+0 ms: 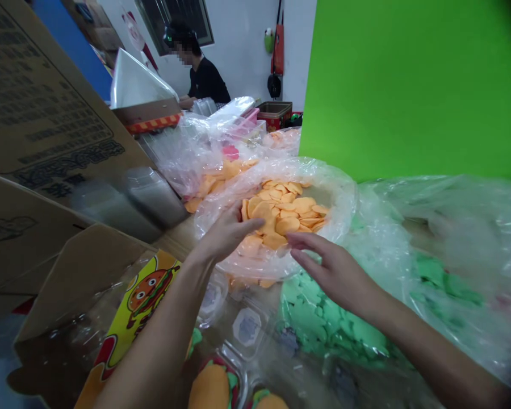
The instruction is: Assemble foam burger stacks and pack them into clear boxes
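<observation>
A clear plastic bag (340, 199), its rim rolled open, holds many thin, flat orange pieces (300, 207). My left hand (227, 233) reaches in at the near left side, its thumb over several orange oval pieces and its other fingers mostly hidden behind them. At the bag's near right edge, my right hand (321, 258) has its fingers stretched out and the thumb apart, fingertips close to the orange pieces. Below the hands lies a clear plastic tray (247, 329) with round hollows. Toy burgers with orange buns (210, 389) sit in its near compartments.
Bags of green leaf-shaped pieces (323, 324) lie at right, before a bright green panel (413, 85). Cardboard boxes (38, 102) stand at left, near a yellow burger-print card (147, 289). Another person (208, 79) sits at the back.
</observation>
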Available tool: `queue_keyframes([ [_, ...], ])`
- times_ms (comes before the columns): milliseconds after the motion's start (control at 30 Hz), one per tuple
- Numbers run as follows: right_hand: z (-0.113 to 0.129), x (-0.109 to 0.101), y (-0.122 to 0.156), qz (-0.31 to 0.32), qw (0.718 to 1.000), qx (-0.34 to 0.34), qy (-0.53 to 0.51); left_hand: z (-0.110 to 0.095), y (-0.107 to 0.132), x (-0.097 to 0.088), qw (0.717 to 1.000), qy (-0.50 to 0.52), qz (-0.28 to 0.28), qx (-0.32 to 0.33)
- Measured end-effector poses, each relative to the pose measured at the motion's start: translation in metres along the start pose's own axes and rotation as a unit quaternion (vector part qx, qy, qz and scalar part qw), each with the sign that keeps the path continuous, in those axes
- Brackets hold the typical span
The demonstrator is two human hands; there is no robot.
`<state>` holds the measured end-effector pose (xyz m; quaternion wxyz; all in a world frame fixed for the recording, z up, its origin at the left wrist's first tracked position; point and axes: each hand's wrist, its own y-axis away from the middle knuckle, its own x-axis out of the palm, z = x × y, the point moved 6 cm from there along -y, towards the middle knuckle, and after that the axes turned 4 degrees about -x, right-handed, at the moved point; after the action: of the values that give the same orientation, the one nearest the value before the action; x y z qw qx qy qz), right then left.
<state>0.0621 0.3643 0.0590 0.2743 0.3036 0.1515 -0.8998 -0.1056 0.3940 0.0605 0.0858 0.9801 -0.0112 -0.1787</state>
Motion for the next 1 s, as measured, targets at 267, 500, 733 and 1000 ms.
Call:
queue_keyframes([
  [267, 0.037, 0.002, 0.022, 0.050, 0.688, 0.149, -0.708, -0.046, 0.087, 0.038, 0.982, -0.082, 0.085, 0.148],
  [500, 0.043, 0.003, 0.045, 0.052, 0.655, 0.192, -0.729, -0.042, 0.118, 0.046, 0.983, -0.064, 0.085, 0.152],
  [733, 0.055, -0.007, 0.072, 0.072, 0.671, 0.125, -0.727, -0.041, 0.136, 0.041, 0.993, -0.017, 0.093, 0.071],
  [1000, 0.067, -0.017, 0.115, 0.048, 0.693, 0.185, -0.695, -0.057, 0.164, 0.051, 0.993, 0.086, 0.040, 0.067],
])
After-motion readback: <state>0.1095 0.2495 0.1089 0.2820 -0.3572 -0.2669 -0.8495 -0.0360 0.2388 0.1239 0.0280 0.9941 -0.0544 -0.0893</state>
